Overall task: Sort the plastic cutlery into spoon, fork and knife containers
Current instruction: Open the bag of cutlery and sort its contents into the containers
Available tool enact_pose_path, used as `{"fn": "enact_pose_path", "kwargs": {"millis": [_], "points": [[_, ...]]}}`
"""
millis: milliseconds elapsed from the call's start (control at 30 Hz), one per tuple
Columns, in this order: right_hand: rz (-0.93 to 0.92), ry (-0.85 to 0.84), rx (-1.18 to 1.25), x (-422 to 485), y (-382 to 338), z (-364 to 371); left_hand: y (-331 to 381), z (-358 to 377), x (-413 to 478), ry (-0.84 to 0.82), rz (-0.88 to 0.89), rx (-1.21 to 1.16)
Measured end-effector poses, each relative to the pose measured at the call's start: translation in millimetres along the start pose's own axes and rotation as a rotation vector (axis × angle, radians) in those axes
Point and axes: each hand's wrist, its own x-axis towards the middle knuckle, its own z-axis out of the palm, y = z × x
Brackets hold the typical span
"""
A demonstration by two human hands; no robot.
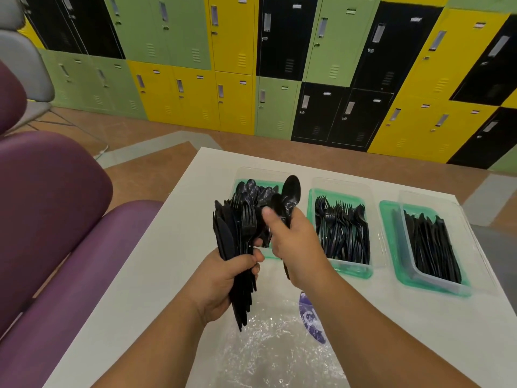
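Left hand (pixel 223 278) grips a mixed cutlery bundle (pixel 235 228) upright above the table (pixel 195 205). Right hand (pixel 293 245), just beside it, clasps spoons (pixel 291 189) bowl-up. The spoon container (pixel 237 184), leftmost of three near the far edge, lies directly beyond and below the right hand, the nearer one, long axis near-to-far. The fork container (pixel 349 271) and knife container (pixel 391 236) sit rightward.

The spoon container (pixel 251 173) is largely hidden behind the cutlery bundle (pixel 237 228) and the right hand (pixel 293 242), which covers the handles of the spoons (pixel 291 189) it grips. The left hand (pixel 223 278) covers the bundle's middle. The plastic bag (pixel 265 351) runs off the bottom edge; its purple print (pixel 310 320) is unreadable.
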Motion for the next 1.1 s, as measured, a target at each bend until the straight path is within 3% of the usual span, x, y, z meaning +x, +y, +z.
{"fn": "enact_pose_path", "kwargs": {"millis": [200, 367, 533, 733, 900, 967, 1100], "points": [[0.317, 0.129, 0.047, 55.5, -3.6, -12.4, -2.7, -12.3, 1.9, 0.226, -0.022, -0.093], [0.378, 0.129, 0.069, 90.5, 3.9, 1.1, -2.4, -18.8, 2.1, 0.278, -0.021, -0.104], [0.355, 0.105, -0.193, 101.5, 21.0, 7.4, -4.3, -23.7, -0.6, 0.281, -0.035, -0.095], [0.352, 0.1, -0.329, 98.2, 25.8, 13.5, -8.2, -24.0, -2.4, 0.29, -0.071, -0.081], [0.143, 0.165, -0.359, 62.0, 10.9, 6.4, -4.4, -16.3, -2.9, 0.263, -0.097, -0.086], [0.124, 0.095, -0.289, 38.2, 5.4, 0.9, -1.7, -12.6, -3.7, 0.233, -0.096, -0.075], [0.277, -0.267, -0.278, -11.2, -4.1, -4.7, 1.7, -2.6, -8.3, 0.137, -0.049, -0.04]]}}
